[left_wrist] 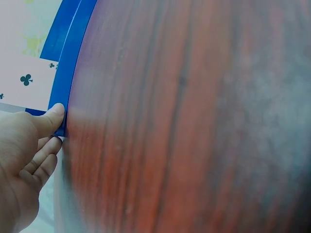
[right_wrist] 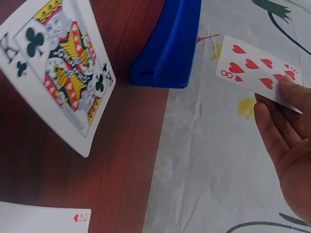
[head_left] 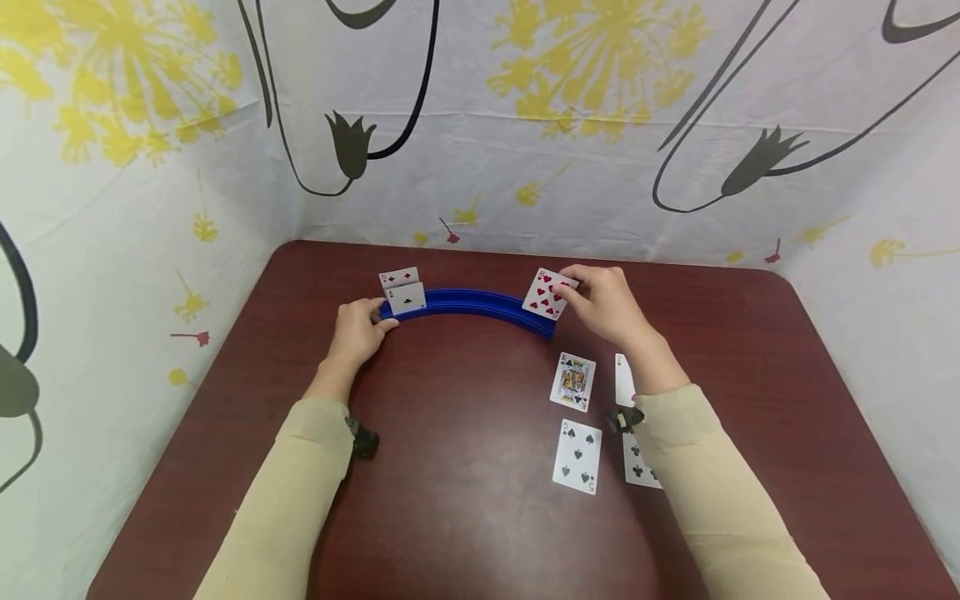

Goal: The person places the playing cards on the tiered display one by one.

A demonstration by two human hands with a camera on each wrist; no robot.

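Observation:
A curved blue card holder point(head_left: 472, 302) lies toward the back of the table. My left hand point(head_left: 356, 333) grips its left end, thumb point(left_wrist: 54, 119) on the near side. Two cards stand in the slot there: an ace of clubs point(head_left: 406, 298) in front, and a diamond card point(head_left: 399, 277) mostly hidden behind it. At the holder's right end my right hand point(head_left: 606, 304) pinches the eight of hearts point(right_wrist: 250, 65) between thumb and fingers. In the right wrist view the card is apart from the holder, its face showing.
On the table point(head_left: 450, 467), right of the middle, lie a king of clubs point(head_left: 573, 382) and a five of spades point(head_left: 577, 457). Under the right forearm, a two of hearts point(right_wrist: 48, 221) and a club card point(head_left: 637, 462) are partly covered. A patterned cloth point(head_left: 480, 183) hangs behind the table.

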